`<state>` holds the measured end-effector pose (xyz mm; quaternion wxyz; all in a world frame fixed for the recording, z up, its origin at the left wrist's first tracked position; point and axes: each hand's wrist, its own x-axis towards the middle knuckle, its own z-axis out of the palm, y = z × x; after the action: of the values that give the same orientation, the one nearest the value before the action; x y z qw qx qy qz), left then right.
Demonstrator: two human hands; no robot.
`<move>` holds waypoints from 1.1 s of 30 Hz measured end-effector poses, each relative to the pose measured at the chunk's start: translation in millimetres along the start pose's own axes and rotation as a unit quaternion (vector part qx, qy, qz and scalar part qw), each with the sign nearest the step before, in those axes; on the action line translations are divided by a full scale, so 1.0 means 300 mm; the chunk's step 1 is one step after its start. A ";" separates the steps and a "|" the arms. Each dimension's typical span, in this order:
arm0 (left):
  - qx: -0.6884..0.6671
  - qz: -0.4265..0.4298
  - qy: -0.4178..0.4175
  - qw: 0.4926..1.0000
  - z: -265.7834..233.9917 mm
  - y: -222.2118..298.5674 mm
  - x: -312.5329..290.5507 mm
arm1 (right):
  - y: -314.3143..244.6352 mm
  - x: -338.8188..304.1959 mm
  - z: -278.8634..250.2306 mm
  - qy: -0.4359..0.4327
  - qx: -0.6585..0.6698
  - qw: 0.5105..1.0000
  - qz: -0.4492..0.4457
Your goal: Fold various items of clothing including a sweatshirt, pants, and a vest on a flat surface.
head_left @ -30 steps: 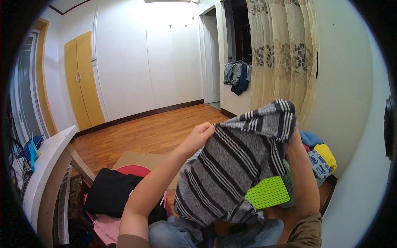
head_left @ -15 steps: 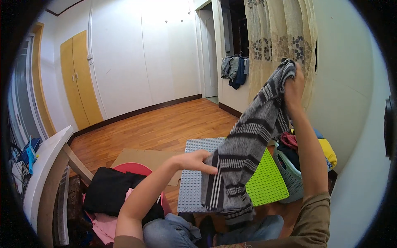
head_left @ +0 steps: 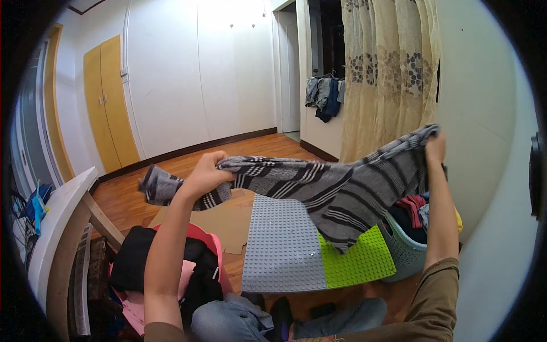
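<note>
A grey knit garment with black and white stripes [head_left: 347, 191] is stretched in the air between my two hands. My left hand [head_left: 208, 174] is closed round its left part, and a loose end hangs out past my wrist on the left. On the right, my right hand [head_left: 435, 149] grips the bunched upper edge, held higher than the left. The middle sags to a point just above a low table topped with grey [head_left: 285, 245] and lime-green [head_left: 359, 259] studded plates. Whether the garment is a top or trousers I cannot tell.
At my left stands a pink tub [head_left: 215, 245] with black and pink clothes. A pale green-blue laundry basket [head_left: 401, 245] full of clothes is at the right, by the wall. Cardboard [head_left: 228, 219] lies on the wooden floor; a white table [head_left: 62, 228] edges the far left.
The garment has gone from hanging steeply to stretched nearly level. My left hand moved left and up and took hold of it; my right hand came down and outward.
</note>
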<state>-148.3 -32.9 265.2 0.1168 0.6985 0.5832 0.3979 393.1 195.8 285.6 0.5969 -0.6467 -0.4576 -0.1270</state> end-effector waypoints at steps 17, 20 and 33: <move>-0.184 0.063 -0.503 0.842 0.672 0.093 -0.371 | 0.028 -1.329 -0.153 -0.741 0.252 0.427 0.453; -0.173 0.070 -0.587 0.788 0.725 0.077 -0.411 | 0.037 -1.399 -0.175 -0.684 0.302 0.489 0.449; -0.083 -0.094 -0.271 0.954 0.876 -0.059 -0.452 | -0.076 -1.481 -0.360 -0.533 0.359 0.763 0.072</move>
<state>20.3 -71.6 24.8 0.3653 0.7101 0.5570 0.2279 173.7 -98.7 12.5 0.4530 -0.3799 -0.6662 0.4546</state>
